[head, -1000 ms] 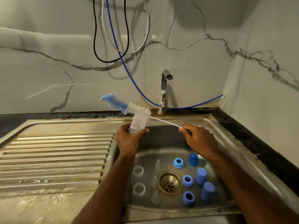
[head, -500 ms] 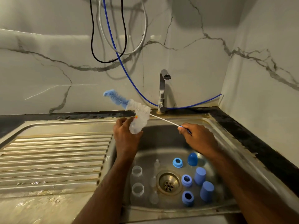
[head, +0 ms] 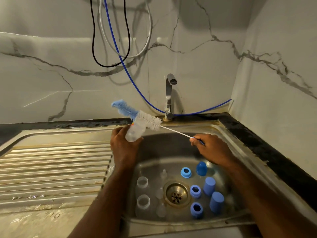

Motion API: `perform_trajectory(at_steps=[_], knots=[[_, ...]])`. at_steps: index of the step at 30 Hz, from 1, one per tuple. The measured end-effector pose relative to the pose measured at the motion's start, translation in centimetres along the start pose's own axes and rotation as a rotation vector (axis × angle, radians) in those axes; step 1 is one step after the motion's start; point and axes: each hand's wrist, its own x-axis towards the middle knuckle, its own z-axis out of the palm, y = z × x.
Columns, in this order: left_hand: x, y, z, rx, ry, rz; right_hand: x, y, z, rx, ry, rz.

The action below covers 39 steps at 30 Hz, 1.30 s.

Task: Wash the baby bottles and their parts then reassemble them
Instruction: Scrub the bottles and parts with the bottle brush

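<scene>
Left hand: the left hand [head: 124, 145] grips a clear baby bottle [head: 135, 132] above the back left corner of the sink [head: 221, 133], fingers curled round its body, the bottle tipped up toward the wall.

Right hand: the right hand [head: 210, 147] pinches the thin wire handle of the bottle brush [head: 145, 118], well apart from the left hand, over the basin.

Brush: its white bristles lie against the top of the bottle and the blue tip sticks out past it toward the wall; the bristles look to be outside the bottle, not in it.

What has changed: over the last second the bottle has tilted from nearly upright to leaning, and the left hand has shifted a little leftward. The brush has stayed across the bottle's top and the right hand has hardly moved.

What that means: I judge this is still the scrubbing of the first bottle, with the mouth being turned to meet the brush; the inside seems not yet reached.

In the basin: two more clear bottles [head: 142, 182] stand left of the drain [head: 176, 194], with small clear teats [head: 163, 174] near them, and blue rings [head: 185, 172] and blue caps [head: 209, 186] on the right.

Tap: the tap [head: 169, 95] shows no running water.

Progress: early; rinsing and reassembly all remain.
</scene>
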Motion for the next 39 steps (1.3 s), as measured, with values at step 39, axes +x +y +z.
perform_trajectory(at_steps=[39], knots=[[-0.6, 1.1, 0.7, -1.168, -0.539, -0.646, -0.1, -1.6, 1.5, 0.027, -0.105, -0.155]])
